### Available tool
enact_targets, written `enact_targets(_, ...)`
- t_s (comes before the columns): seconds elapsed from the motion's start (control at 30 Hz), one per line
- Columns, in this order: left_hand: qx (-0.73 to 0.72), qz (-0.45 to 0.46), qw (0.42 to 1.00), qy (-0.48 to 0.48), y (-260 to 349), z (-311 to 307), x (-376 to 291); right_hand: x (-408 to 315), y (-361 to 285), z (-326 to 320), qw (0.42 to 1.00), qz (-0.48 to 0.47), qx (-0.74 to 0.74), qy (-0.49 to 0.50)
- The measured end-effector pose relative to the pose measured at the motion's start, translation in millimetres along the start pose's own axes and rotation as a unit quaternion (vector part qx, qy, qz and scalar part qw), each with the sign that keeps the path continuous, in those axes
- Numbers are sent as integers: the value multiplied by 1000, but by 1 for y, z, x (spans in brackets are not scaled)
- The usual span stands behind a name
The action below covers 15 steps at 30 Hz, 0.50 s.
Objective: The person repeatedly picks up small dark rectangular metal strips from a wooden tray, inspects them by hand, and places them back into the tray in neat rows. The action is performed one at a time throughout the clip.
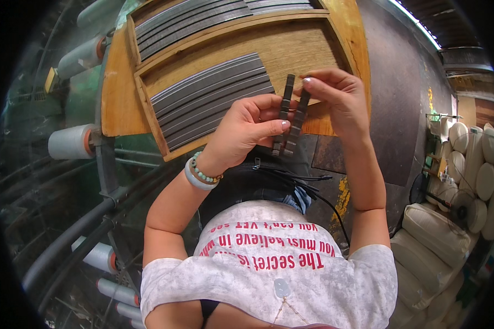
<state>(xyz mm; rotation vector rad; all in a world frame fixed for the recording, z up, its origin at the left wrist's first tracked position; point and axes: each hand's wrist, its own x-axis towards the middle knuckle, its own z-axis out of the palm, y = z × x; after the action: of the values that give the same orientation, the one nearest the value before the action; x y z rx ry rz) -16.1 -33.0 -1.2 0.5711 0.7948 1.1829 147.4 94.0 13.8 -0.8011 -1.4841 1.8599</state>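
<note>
Two narrow dark strips, which look like bundles of thin flat pieces with lighter bands, are held up in front of me. My left hand (251,123) has its thumb across the left strip (287,92), with fingers behind. Beside it, nearly parallel, is the right strip (299,113), whose upper end my right hand (337,94) pinches between thumb and fingers. Left-hand fingers also pass behind this strip's middle. Beyond the hands lies a shallow wooden tray (151,119); close-packed rows of thin grey metal pieces (214,98) fill its left part.
A second wooden tray compartment (132,45) behind holds more grey rows. Both rest on a wooden tabletop (117,103). Thread cones (72,142) stand on a metal frame at left. Black cables (288,174) lie near my lap. A fan (461,211) and white fabric rolls (432,242) are at right.
</note>
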Motion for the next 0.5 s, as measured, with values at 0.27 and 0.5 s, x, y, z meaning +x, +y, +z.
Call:
enact_targets(0.27,-22,-2,1000,-3,-5,7,4,-2,9,13,996,85,3,37)
enact_targets(0.5,-10,6,1000,5,-6,9,3,-9,10,17,998,6,10,-59)
